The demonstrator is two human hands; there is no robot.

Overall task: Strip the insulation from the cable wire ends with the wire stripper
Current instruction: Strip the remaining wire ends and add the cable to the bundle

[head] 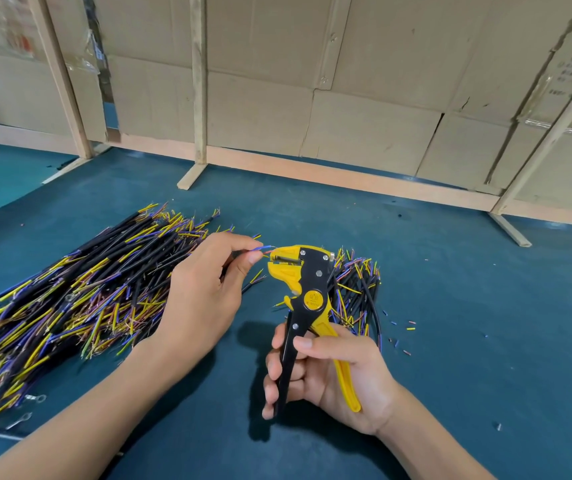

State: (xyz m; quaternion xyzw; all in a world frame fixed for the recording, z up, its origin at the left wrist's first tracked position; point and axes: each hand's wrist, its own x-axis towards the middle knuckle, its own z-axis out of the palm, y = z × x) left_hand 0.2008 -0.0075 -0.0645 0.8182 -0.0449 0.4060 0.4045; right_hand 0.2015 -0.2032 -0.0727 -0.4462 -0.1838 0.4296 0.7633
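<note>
My right hand (326, 372) grips the handles of a yellow and black wire stripper (307, 296), held upright over the blue table with its jaws pointing left. My left hand (208, 292) pinches a cable whose thin blue and red wire ends (263, 250) reach into the stripper's jaws (282, 260). Most of that cable is hidden inside my left hand. A big heap of black cables with yellow and blue wire ends (80, 292) lies to the left. A smaller heap of cables (357, 292) lies behind the stripper on the right.
The blue table mat (468, 306) carries small cut bits of insulation (402, 334) right of the stripper. A wooden frame (346, 183) with cardboard sheets (364, 98) closes off the far side. Ring terminals (33, 400) lie at the lower left.
</note>
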